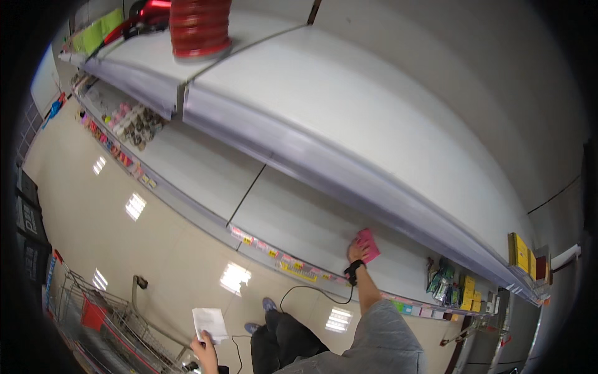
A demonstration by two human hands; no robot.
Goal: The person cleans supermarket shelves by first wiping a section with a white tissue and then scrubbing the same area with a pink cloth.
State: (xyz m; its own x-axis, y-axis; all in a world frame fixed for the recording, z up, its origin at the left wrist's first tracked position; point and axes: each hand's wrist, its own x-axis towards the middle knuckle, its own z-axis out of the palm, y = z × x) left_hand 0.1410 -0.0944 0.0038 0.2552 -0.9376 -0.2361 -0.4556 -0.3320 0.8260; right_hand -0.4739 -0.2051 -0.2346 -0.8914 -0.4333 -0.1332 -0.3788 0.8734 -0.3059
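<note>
My right hand [358,251] reaches onto the white lower shelf [303,219], its fingers on a pink cloth [370,245] that lies against the shelf surface. A black band [354,272] is around that wrist. Low on the left, my left hand [204,349] holds a white folded paper or thin stack of sheets [210,324] out over the floor; faint marks show on it. Price labels [271,252] run along the front edge of the lower shelf, just left of my right arm. Above my right hand juts the upper shelf [336,107].
A wire shopping cart [117,322] stands at the lower left. A red ribbed cylinder [201,30] sits on the upper shelf. Packaged goods [444,285] and yellow boxes [469,294] are right of my arm. A black cable [317,288] hangs near my legs.
</note>
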